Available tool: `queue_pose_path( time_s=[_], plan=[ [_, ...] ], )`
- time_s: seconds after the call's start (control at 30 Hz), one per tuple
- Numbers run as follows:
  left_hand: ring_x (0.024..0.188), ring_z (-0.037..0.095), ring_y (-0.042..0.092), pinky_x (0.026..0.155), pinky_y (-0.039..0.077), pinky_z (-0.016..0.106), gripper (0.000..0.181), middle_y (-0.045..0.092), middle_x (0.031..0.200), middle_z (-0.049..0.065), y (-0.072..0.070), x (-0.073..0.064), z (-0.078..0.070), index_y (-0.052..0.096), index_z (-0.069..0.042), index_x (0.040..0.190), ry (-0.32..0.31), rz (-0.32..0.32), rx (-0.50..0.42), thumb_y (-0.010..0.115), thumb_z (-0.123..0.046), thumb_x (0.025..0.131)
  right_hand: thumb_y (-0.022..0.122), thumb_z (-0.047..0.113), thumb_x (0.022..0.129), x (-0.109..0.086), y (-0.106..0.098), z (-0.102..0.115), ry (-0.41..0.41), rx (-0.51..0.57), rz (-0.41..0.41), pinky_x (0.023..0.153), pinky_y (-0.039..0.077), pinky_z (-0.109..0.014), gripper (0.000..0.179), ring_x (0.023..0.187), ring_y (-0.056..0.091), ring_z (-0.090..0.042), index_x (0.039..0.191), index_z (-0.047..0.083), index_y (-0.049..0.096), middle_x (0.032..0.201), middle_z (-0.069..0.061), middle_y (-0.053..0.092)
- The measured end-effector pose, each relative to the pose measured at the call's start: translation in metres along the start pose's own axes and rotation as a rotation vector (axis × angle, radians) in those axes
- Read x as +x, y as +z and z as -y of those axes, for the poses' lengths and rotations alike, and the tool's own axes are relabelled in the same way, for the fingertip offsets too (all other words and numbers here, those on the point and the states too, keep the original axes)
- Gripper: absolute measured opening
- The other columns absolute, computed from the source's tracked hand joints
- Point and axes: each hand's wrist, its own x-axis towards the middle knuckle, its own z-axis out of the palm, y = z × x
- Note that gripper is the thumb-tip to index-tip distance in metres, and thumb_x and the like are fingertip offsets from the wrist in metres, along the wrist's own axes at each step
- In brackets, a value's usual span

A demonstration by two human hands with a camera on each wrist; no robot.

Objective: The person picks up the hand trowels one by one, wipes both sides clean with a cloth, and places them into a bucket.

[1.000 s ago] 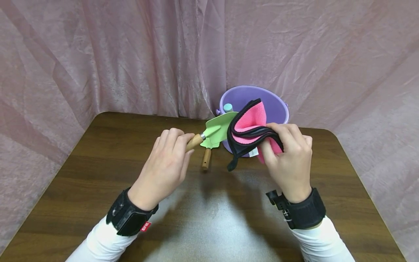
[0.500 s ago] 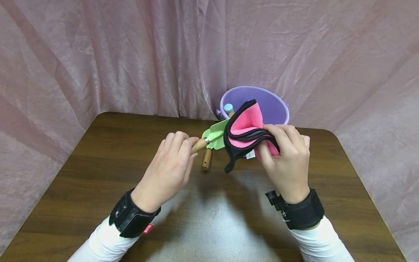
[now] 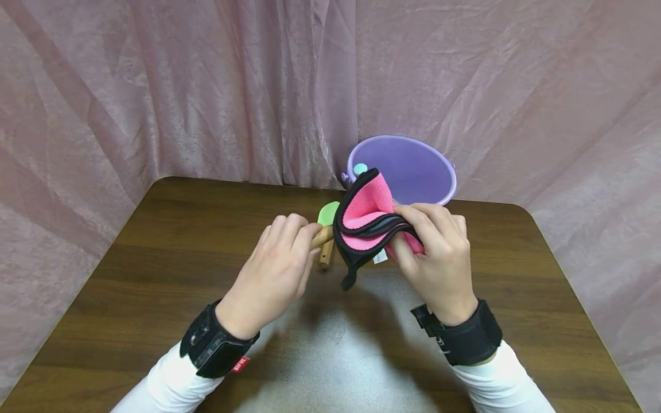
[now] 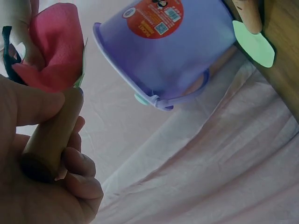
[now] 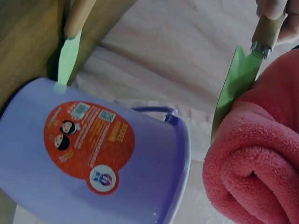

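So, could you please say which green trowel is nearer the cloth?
The trowel in the left hand, alongside the cloth; the other trowel lies on the table beside the bucket.

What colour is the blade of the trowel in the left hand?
Green; the trowel's blade shows best in the right wrist view.

White sleeves (image 3: 170, 381) meet black wristbands (image 3: 219, 342), one with a red tag (image 3: 240, 364).
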Motion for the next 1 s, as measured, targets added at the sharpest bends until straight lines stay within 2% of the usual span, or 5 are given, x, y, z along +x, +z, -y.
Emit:
queue_pose_path(
  time_s=[0.4,0.77,1.0],
  plan=[
    [0.089,0.025,0.04,0.072,0.036,0.035,0.032,0.048,0.103,0.01,0.0,-0.001,-0.002,0.056,0.005,0.118,-0.002,0.029,0.015,0.067,-0.004,0.089,0.065,0.004,0.084,0.001,0.001,0.006,-0.129,0.055,0.049,0.069,0.035,-0.048,0.024,0.088,0.062,-0.031,0.106,0.004,0.074,0.097,-0.013,0.067],
    [0.089,0.027,0.042,0.071,0.037,0.038,0.028,0.05,0.105,0.01,-0.003,0.0,-0.001,0.057,0.004,0.118,0.015,0.0,0.018,0.062,-0.006,0.092,0.064,0.004,0.086,0.007,-0.004,0.01,-0.27,-0.026,0.018,0.066,0.033,-0.051,0.019,0.08,0.061,-0.033,0.102,0.004,0.074,0.096,-0.013,0.067],
    [0.09,0.025,0.042,0.072,0.036,0.037,0.029,0.049,0.104,0.008,-0.006,0.0,0.001,0.057,0.002,0.12,0.009,-0.016,-0.028,0.062,-0.009,0.094,0.068,0.006,0.085,0.01,-0.007,0.006,-0.29,-0.069,-0.007,0.066,0.033,-0.053,0.018,0.077,0.06,-0.034,0.102,0.005,0.075,0.094,-0.013,0.067]
  ],
)
